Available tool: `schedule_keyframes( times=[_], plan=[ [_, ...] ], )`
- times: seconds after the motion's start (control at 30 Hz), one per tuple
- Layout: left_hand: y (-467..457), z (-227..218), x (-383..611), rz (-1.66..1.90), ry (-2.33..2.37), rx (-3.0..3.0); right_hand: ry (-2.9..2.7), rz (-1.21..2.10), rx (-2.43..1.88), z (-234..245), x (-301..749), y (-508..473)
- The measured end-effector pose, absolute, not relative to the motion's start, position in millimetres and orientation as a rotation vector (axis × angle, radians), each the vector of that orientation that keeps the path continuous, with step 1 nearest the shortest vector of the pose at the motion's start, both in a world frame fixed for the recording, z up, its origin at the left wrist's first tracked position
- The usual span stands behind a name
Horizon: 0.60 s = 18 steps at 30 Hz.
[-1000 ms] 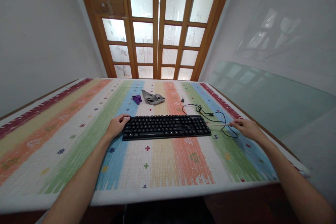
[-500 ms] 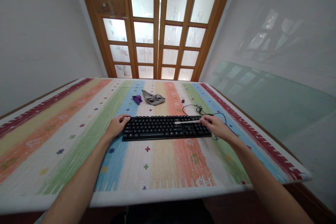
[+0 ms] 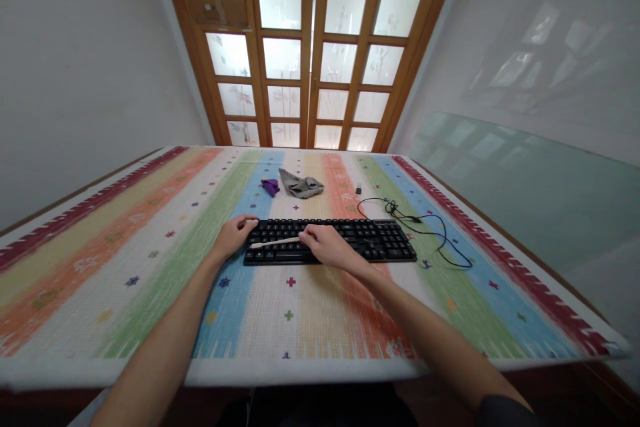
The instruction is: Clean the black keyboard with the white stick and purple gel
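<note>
A black keyboard (image 3: pixel 360 239) lies across the middle of the striped table. My left hand (image 3: pixel 233 237) rests at the keyboard's left end, fingers curled against its corner. My right hand (image 3: pixel 326 244) is over the left half of the keys, closed on a thin pale stick (image 3: pixel 274 243). The stick points left, with its tip lying on the keys close to my left hand.
The keyboard's black cable (image 3: pixel 425 230) loops on the table at the right. A grey cloth (image 3: pixel 301 184) and a small purple thing (image 3: pixel 271 186) lie behind the keyboard, a small dark object (image 3: pixel 359 190) further right. Wooden glass doors (image 3: pixel 310 47) stand beyond the table's far edge.
My right hand has carried the stick from the table right of the keyboard leftward across the keys to the left half. The left hand has stayed at the keyboard's left end.
</note>
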<state>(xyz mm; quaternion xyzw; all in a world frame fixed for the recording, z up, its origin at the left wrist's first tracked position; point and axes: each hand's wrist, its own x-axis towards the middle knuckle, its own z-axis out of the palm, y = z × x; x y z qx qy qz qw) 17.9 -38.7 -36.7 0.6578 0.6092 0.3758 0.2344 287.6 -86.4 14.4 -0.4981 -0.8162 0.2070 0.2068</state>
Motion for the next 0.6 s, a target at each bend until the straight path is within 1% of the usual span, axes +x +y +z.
schedule_keyframes(
  times=[0.27, 0.6],
  plan=[
    [-37.1, -33.8, 16.1, 1.05, 1.595, 1.685, -2.358, 0.556, -1.469, 12.5, 253.7, -86.3],
    [-38.6, -32.8, 17.9, 1.066, 1.584, 1.686, -2.482, 0.474, -1.585, 16.5, 244.6, -93.7]
  ],
)
